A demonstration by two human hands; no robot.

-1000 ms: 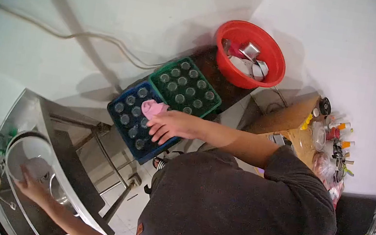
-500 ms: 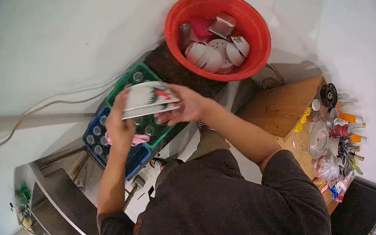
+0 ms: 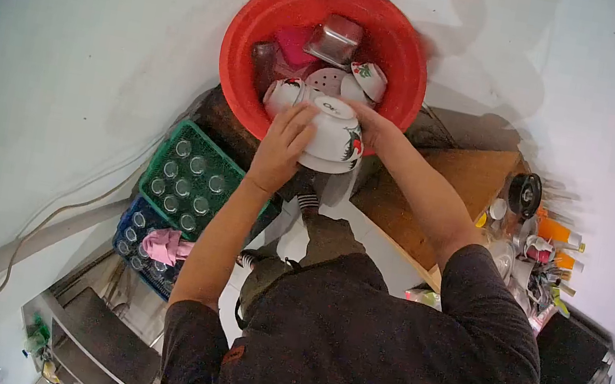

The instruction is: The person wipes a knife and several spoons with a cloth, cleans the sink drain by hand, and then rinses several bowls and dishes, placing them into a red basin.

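A stack of white bowls with a red and green pattern is upside down between my two hands, over the near rim of a large red basin. My left hand grips the stack's left side with its fingers over the top. On the right side my right hand holds it, its fingertips partly hidden behind the bowls. Inside the basin lie more patterned bowls, a metal container, a pink item and a white perforated piece.
At the left, a green basket and a blue basket hold several glasses, with a pink cloth on the blue one. A wooden surface stands at the right, with utensils and containers beyond. A cable runs along the left wall.
Both hands have carried the bowls from above the baskets to the basin's near rim and turned them bottom up. The view has shifted, and the pink cloth now shows fully.
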